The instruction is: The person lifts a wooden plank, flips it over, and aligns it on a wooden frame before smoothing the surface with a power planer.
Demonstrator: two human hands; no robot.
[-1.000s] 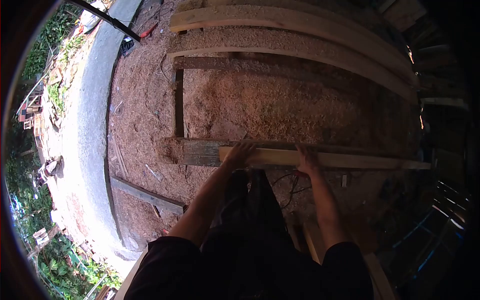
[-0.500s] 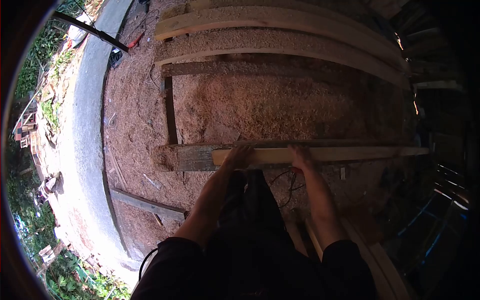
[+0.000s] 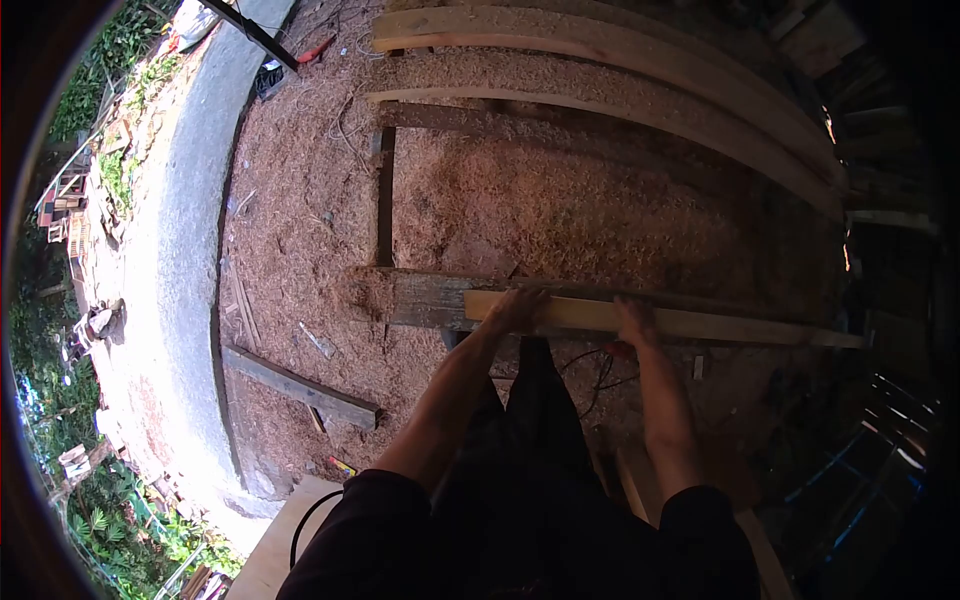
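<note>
The ground is a thick bed of reddish-brown sawdust and wood shavings (image 3: 560, 210), lit by strong sun on the left and falling into deep shade on the right, where stacked timber is barely made out. A pale curved concrete path (image 3: 175, 250) borders the sawdust, with green plants beyond it. At the far side lie two long pale sawn planks (image 3: 640, 75), dusted with shavings, and a dark weathered beam (image 3: 300, 388) rests slantwise near the path. In front of the person, a dark grey weathered timber rail (image 3: 425, 300) carries a long pale narrow wooden board (image 3: 700, 323), lying flat along it and running off to the right. The left hand (image 3: 515, 308) and the right hand (image 3: 635, 320) sit apart, both pressed down on the board's near end, fingers curled over it. A red-and-black cable (image 3: 600, 365) trails on the ground below. No writing or labels can be read.
</note>
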